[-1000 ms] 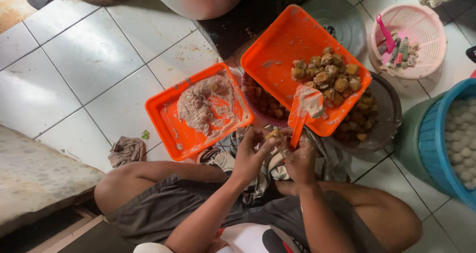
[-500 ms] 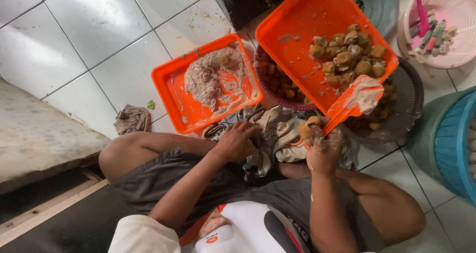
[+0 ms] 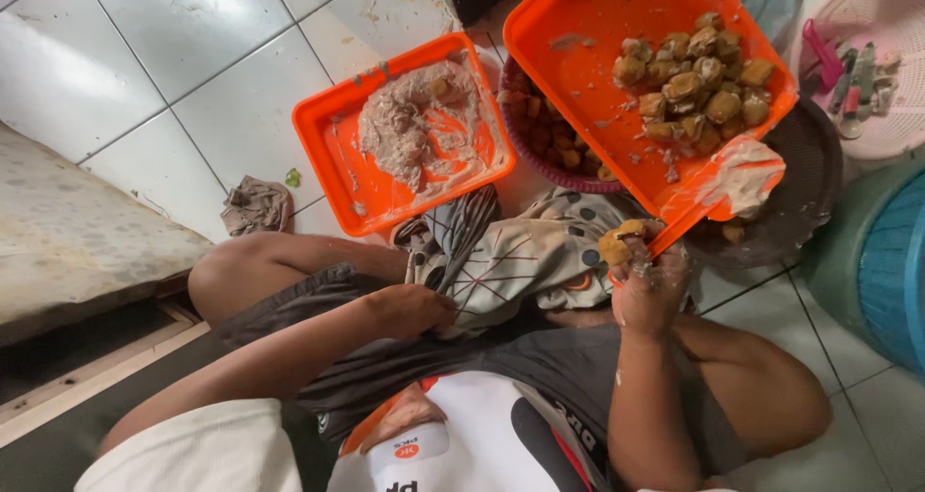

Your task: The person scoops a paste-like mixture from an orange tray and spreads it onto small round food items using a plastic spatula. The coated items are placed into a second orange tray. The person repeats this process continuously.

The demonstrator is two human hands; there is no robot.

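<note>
A lumpy golden-brown fried piece (image 3: pixel 617 244) and an orange plastic spatula (image 3: pixel 713 201), smeared with pale paste, are gripped by the right hand (image 3: pixel 647 290) at centre right. The left hand (image 3: pixel 416 309) is laid on patterned cloth (image 3: pixel 525 256); its fingers cannot be told. A paste-smeared square orange tray (image 3: pixel 339 150) lies upper centre.

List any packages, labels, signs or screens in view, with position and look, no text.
Shirt print: bottom centre, on the person's white shirt; rounded orange-and-white patch with small dark marks.
No packages, signs or screens visible.
</note>
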